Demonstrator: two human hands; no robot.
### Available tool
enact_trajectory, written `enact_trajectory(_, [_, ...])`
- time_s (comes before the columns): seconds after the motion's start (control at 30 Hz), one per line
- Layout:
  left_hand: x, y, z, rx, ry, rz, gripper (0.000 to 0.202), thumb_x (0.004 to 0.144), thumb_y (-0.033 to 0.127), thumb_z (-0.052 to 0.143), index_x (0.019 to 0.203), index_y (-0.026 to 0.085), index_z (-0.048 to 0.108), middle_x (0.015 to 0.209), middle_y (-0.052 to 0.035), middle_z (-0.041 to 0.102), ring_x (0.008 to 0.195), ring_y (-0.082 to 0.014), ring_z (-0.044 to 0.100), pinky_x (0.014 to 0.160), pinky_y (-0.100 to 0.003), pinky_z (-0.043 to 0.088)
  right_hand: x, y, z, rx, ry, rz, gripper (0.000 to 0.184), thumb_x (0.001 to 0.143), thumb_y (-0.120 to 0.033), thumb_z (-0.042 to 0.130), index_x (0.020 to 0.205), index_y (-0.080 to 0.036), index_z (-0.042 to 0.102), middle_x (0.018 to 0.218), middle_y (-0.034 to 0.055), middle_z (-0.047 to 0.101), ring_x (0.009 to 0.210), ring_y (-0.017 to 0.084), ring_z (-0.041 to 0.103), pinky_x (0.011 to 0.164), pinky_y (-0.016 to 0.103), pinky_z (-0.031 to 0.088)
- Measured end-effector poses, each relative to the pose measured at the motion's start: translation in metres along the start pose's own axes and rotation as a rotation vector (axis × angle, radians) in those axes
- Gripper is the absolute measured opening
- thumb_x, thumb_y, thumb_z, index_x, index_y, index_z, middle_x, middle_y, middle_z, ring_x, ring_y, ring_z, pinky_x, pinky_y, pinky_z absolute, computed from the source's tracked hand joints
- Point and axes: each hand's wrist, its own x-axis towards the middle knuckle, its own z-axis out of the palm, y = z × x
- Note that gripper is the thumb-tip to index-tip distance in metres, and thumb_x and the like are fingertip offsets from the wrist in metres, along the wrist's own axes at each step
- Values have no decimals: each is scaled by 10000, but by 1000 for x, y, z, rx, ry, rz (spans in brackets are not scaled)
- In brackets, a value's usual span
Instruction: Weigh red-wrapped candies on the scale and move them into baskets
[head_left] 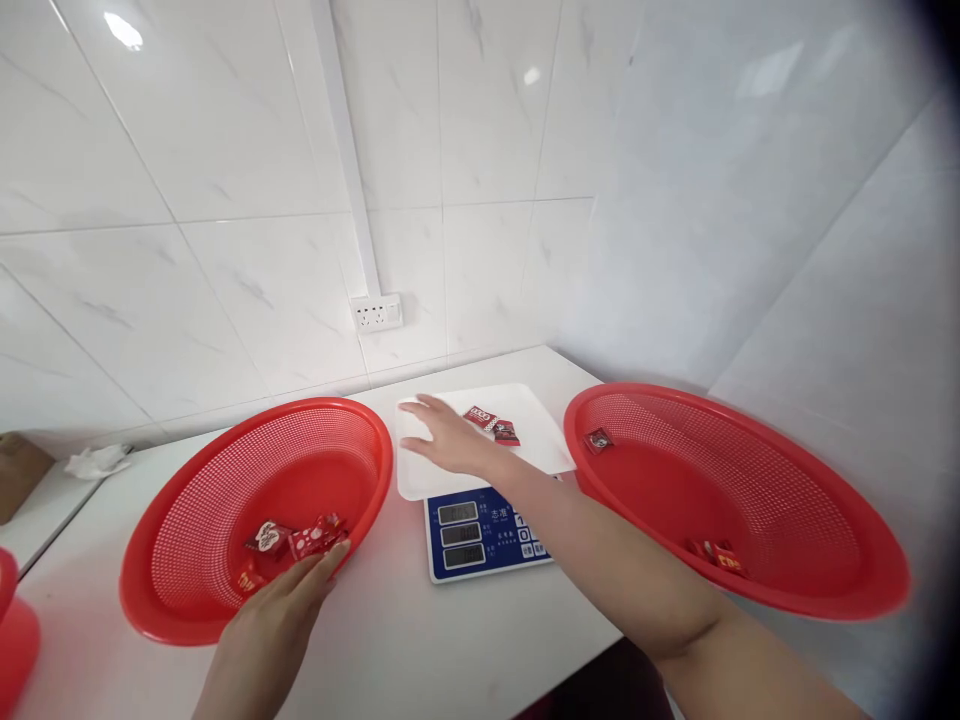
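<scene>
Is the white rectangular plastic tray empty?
No, small red printed wrapped packets lie on the white rectangular plastic tray.

Red wrapped packets point(306, 543) bunched at the near side of a red perforated basket point(322, 480), two flat packets point(493, 428) together on the white tray point(536, 458) of a blue-panelled digital scale point(491, 545)

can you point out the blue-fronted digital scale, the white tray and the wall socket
digital scale point(501, 552): head view, on the blue front panel, right of the displays
white tray point(540, 442): head view, on its bare flat surface, right of the packets point(506, 433)
wall socket point(377, 313): head view, middle of its faceplate
</scene>
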Motion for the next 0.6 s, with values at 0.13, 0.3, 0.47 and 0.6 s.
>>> enact_trajectory(0.13, [6,-19,-2,16,41,-143,419,903,241,312,1247,351,525,1198,9,631,970,-187,645,599,-197,507,-8,46,-10,-233,-45,359,468,889,-353,462,1330,-203,420,1475,161,256,1350,392,152,990,619,221])
enact_trajectory(0.3, [14,-27,-1,-17,57,-174,405,905,286,314,1239,329,540,1196,4,633,928,-178,659,549,-182,491,-21,78,-9,-215,-32,429,317,911,-281,410,1195,-217,535,1239,150,501,1152,323,428,872,486,389])
enact_trajectory(0.47, [10,-18,2,20,119,-144,408,908,268,304,1223,304,561,1178,-16,644,940,-171,654,555,-177,483,-8,66,-6,-66,30,399,250,893,-211,452,1096,-166,590,1144,141,558,1080,254,498,877,382,406])
enact_trajectory(0.6, [5,-10,2,26,120,-107,410,905,267,303,1220,326,559,1186,19,639,1017,-182,628,619,-202,507,19,15,4,167,42,204,353,944,-335,389,1236,-180,513,1171,97,604,1029,168,577,874,287,439])
